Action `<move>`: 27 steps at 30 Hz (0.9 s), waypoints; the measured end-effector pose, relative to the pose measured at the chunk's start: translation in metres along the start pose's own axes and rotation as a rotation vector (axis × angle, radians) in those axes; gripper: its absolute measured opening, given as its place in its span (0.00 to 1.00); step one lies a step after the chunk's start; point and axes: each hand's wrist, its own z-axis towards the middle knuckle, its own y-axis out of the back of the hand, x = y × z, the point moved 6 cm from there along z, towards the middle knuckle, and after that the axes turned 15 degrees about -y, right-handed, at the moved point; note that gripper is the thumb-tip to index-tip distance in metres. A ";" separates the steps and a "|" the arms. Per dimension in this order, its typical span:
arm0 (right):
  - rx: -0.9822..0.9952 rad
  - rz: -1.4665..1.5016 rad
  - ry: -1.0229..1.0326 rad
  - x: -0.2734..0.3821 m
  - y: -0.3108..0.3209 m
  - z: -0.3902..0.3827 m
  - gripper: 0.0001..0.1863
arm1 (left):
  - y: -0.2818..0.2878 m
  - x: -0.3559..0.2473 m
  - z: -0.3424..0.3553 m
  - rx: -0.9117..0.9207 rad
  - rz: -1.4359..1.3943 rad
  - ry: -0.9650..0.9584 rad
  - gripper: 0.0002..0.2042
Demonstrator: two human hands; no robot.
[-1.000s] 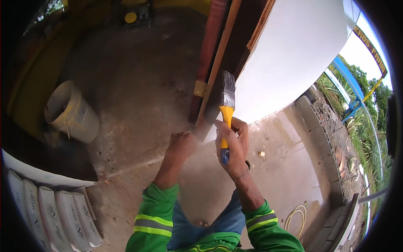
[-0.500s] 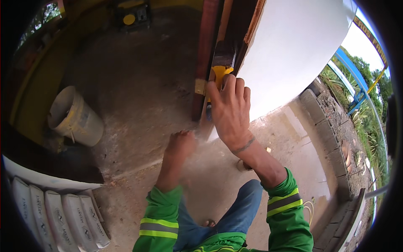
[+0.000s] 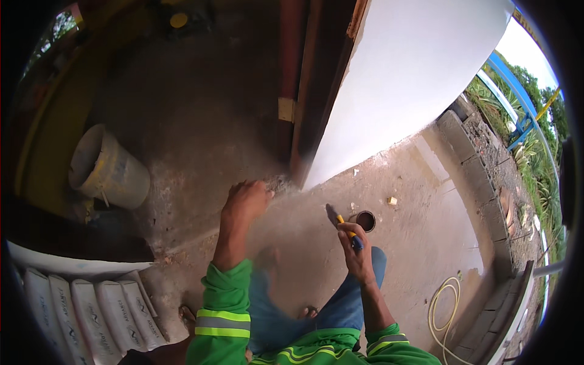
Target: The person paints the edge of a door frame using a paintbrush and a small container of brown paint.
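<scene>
My right hand (image 3: 356, 252) grips a paintbrush (image 3: 340, 219) with a yellow and blue handle; its dark bristles point up and left, beside a small can (image 3: 365, 221) of dark brown liquid on the concrete. My left hand (image 3: 245, 201) has curled fingers near the threshold, left of the foot of the door frame; what they hold, if anything, is hidden. The dark wooden frame (image 3: 310, 91), with a pale patch (image 3: 286, 108), rises along the edge of a white wall (image 3: 401, 61).
A dim room (image 3: 201, 109) opens ahead, with a dirty bucket (image 3: 109, 167) inside. Pale sacks (image 3: 88, 316) lie at lower left, near a foot (image 3: 187, 313). A coiled hose (image 3: 443, 304), concrete blocks (image 3: 474, 176) and a blue railing (image 3: 514, 85) are at right.
My right hand has brought the brush down from the door frame to beside the can, its top turning leftward. My left hand has shifted slightly up and left.
</scene>
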 end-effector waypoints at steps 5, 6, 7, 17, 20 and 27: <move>-0.214 0.153 -0.260 -0.101 0.069 0.022 0.15 | -0.014 -0.069 -0.023 -0.042 -0.004 -0.176 0.17; -0.286 0.150 -0.218 -0.113 0.079 0.031 0.14 | -0.013 -0.089 -0.032 -0.061 0.007 -0.286 0.16; -0.297 0.107 -0.236 -0.122 0.083 0.043 0.13 | -0.016 -0.105 -0.040 -0.074 0.009 -0.393 0.15; -0.213 -0.232 -0.403 -0.198 0.097 0.114 0.13 | -0.054 -0.184 -0.052 0.093 0.028 -0.732 0.13; -0.154 -0.270 -0.424 -0.222 0.083 0.124 0.13 | -0.054 -0.190 -0.052 0.067 0.019 -0.758 0.13; -0.146 -0.332 -0.393 -0.253 0.063 0.136 0.13 | -0.046 -0.192 -0.054 0.034 0.008 -0.779 0.12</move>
